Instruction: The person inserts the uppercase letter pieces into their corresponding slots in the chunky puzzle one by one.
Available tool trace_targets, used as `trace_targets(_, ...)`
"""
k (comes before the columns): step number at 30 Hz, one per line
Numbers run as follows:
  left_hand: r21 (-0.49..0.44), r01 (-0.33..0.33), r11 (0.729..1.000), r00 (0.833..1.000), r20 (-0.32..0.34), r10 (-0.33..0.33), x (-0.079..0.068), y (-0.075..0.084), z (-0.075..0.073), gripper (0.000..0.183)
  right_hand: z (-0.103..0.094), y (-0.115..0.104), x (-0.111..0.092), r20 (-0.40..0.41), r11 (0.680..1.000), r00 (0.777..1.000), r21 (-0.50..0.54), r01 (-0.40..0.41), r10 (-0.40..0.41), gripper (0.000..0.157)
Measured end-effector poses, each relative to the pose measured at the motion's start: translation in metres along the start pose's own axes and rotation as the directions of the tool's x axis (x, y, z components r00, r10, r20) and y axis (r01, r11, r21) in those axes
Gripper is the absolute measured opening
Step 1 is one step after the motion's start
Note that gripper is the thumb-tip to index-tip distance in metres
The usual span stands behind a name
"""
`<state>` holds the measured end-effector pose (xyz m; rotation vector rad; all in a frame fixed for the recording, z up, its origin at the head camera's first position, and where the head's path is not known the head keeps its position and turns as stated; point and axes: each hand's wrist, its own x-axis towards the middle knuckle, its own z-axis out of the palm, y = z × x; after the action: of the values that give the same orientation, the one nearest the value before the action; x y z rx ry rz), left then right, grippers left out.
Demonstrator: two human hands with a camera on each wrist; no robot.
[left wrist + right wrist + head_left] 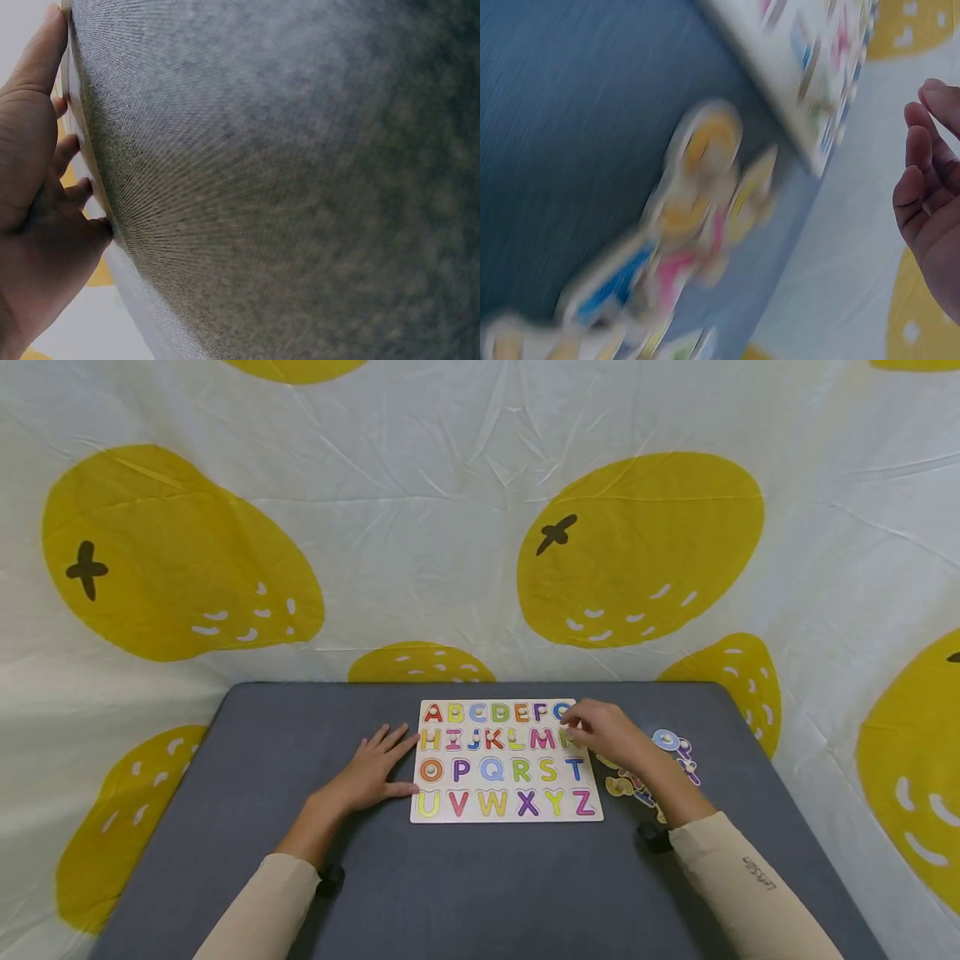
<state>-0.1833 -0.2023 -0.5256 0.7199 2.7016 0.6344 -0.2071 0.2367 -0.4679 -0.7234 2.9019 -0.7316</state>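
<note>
A pale alphabet puzzle board (468,817) lies on the table, its colourful letters set out in rows from A to Z. Small round knobs show on several upper letters. My left hand (375,770) lies flat with spread fingers, its fingertips and thumb at the board's left edge. Over the board's upper right part hovers my right hand (606,731), fingers loosely curled and partly covering the letters G and N. Its thumb and index fingertips come together in the right wrist view, with no piece visible between them. Loose puzzle pieces (619,787) lie beside the board, partly hidden under the right forearm.
The dark grey table (480,893) reaches back to a white cloth (420,552) printed with yellow fruit shapes. Further loose pieces, among them a blue round one (665,740), lie right of the forearm. Blurred pieces (697,180) appear large in the right wrist view.
</note>
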Motion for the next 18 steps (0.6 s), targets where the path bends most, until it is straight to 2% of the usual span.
trace_targets(5, 0.001, -0.005, 1.000, 1.000, 0.003, 0.005, 0.001, 0.002, 0.000, 0.094, -0.021, 0.034, -0.031, -0.056, 0.995, 0.994, -0.012, -0.097, 0.097, 0.018)
trace_targets(10, -0.003, -0.004, 1.000, 1.000, -0.001, 0.004, 0.001, 0.002, -0.001, 0.094, -0.037, 0.066, -0.061, -0.130, 0.982, 0.974, -0.010, -0.188, 0.185, 0.018)
trace_targets(18, 0.005, 0.002, 1.000, 1.000, 0.001, -0.002, 0.001, 0.000, 0.000, 0.094, -0.054, 0.101, -0.091, -0.176, 0.959, 0.945, -0.012, -0.282, 0.276, 0.022)
